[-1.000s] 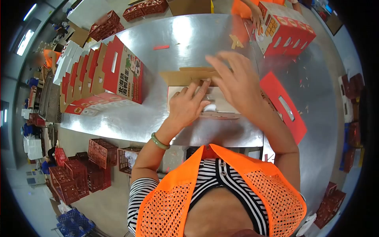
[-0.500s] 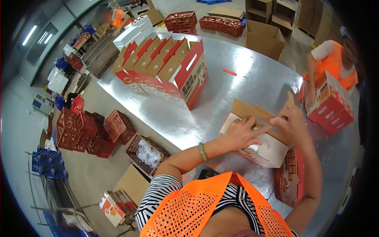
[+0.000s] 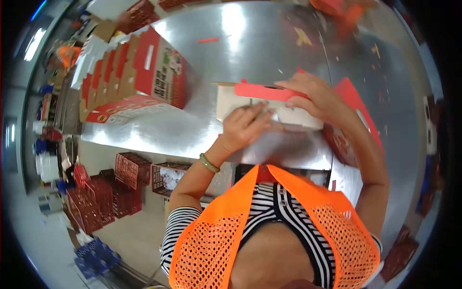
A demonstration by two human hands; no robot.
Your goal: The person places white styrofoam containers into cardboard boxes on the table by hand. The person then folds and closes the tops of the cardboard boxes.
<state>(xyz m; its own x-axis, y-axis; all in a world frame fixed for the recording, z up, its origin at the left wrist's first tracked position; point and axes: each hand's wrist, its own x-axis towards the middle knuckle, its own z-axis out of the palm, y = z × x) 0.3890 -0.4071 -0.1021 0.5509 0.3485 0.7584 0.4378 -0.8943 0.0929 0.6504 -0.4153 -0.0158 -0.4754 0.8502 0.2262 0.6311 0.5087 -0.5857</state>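
Observation:
In front of me on the metal table is a carton (image 3: 227,98) with its top open and a pale inside. My right hand (image 3: 315,96) grips the right end of its red flap (image 3: 257,90), thumb below and fingers above. My left hand (image 3: 244,126) is over the front of the opening, its fingers stretched out and a little blurred. Close to those fingertips is something small and whitish (image 3: 275,116) that I cannot make out. A red printed carton (image 3: 339,142) sits partly hidden under my right forearm.
A row of open red cartons (image 3: 161,72) stands at the left of the table (image 3: 202,62). A red strip (image 3: 208,40) and a yellowish scrap (image 3: 303,37) lie farther back. Red crates (image 3: 132,168) stand on the floor at left. A blurred orange-clad person (image 3: 349,19) is at the far side.
The view has swung downward and to the right. My right hand has gone from a raised brown cardboard piece to the carton's red flap, which now shows. My left hand stays by the opening.

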